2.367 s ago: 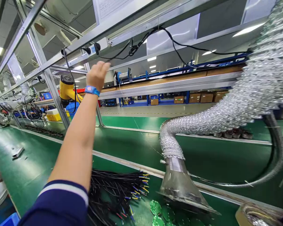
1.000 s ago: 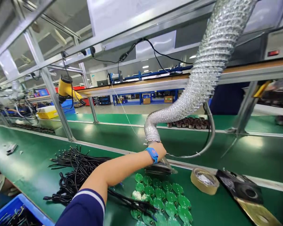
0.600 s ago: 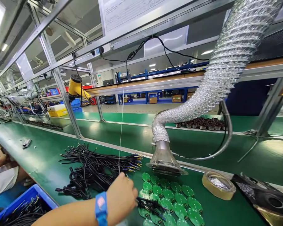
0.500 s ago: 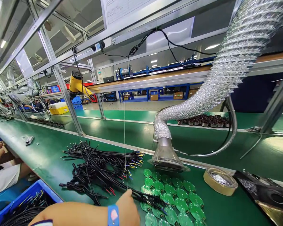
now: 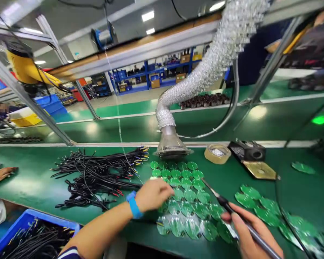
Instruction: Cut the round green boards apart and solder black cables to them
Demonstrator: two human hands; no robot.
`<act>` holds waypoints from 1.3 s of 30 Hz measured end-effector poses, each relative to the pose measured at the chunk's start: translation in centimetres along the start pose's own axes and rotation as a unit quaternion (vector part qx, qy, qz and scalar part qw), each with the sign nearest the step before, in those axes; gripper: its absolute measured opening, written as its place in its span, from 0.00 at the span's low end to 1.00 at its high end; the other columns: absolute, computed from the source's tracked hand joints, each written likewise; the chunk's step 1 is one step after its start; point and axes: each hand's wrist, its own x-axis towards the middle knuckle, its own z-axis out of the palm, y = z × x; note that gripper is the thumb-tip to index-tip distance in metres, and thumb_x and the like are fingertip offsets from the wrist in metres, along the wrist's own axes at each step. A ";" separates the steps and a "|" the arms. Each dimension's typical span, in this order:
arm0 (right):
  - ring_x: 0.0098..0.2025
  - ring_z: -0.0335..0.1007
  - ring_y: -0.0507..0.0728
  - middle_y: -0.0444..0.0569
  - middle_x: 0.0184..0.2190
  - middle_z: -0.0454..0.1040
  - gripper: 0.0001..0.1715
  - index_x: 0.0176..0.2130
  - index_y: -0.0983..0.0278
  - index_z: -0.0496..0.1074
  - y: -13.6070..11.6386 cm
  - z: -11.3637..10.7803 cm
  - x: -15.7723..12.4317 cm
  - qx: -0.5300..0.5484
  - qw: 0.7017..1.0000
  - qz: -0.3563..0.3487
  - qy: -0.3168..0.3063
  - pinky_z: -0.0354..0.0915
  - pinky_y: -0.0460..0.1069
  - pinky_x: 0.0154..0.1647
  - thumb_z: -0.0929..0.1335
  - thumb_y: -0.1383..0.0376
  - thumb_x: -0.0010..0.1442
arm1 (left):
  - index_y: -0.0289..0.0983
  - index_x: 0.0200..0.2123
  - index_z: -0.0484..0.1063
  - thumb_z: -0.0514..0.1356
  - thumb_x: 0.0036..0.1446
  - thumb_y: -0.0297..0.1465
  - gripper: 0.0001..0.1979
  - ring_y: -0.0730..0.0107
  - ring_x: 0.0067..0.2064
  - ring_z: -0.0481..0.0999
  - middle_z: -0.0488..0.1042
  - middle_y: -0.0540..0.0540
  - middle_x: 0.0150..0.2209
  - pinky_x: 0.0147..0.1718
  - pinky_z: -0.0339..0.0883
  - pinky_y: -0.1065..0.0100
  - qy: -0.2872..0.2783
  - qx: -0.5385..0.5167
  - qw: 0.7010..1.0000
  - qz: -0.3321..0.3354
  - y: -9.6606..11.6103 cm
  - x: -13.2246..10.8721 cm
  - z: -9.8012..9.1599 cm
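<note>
My left hand (image 5: 154, 195), wearing a blue wristband (image 5: 135, 205), is closed above the left part of the rows of round green circuit boards (image 5: 190, 195). A thin solder wire (image 5: 119, 126) hangs from a spool (image 5: 104, 36) and runs down to this hand; its end is hidden by the fingers. My right hand (image 5: 252, 230) grips a soldering iron (image 5: 226, 205), its metal tip pointing up and left over the right edge of the boards. Below my left hand a black cable (image 5: 148, 222) with bared coloured ends lies at the boards' edge. More black cables (image 5: 97, 172) are piled on the left.
A fume extraction hood (image 5: 171, 144) on a silver duct (image 5: 199, 72) hangs behind the boards. Right of it are a tape roll (image 5: 217, 154) and a soldering iron stand (image 5: 252, 154). More boards (image 5: 270, 210) lie right. A blue bin (image 5: 75, 227) holds cables. Another person's hand (image 5: 1, 175) rests far left.
The view has turned right and down. My right hand has come into view with the soldering iron. My left hand has moved over the boards, and the solder wire now curves instead of hanging straight.
</note>
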 end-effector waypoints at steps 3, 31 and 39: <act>0.27 0.72 0.55 0.48 0.25 0.75 0.23 0.39 0.63 0.71 -1.6 1.6 1.3 0.041 0.998 -0.038 0.013 0.69 0.50 0.30 0.68 0.50 0.50 | 0.35 0.29 0.77 0.55 0.57 0.32 0.11 0.69 0.31 0.71 0.74 0.47 0.27 0.32 0.63 0.70 0.138 -0.067 0.976 -0.152 -1.5 2.3 0.7; 0.18 0.65 0.49 0.42 0.16 0.72 0.17 0.33 0.63 0.74 -0.4 7.3 5.0 0.387 0.904 0.145 -0.110 0.66 0.47 0.24 0.71 0.54 0.47 | 0.36 0.26 0.68 0.61 0.50 0.28 0.04 0.77 0.27 0.71 0.72 0.52 0.24 0.29 0.66 0.75 0.349 -0.228 0.903 -0.102 -2.0 6.2 5.1; 0.18 0.65 0.49 0.41 0.17 0.72 0.14 0.33 0.62 0.74 -0.4 7.2 4.9 0.378 0.909 0.128 -0.122 0.67 0.47 0.27 0.70 0.55 0.50 | 0.36 0.26 0.69 0.61 0.50 0.28 0.03 0.76 0.28 0.72 0.73 0.52 0.25 0.30 0.66 0.74 0.348 -0.230 0.904 -0.097 -2.1 6.3 5.2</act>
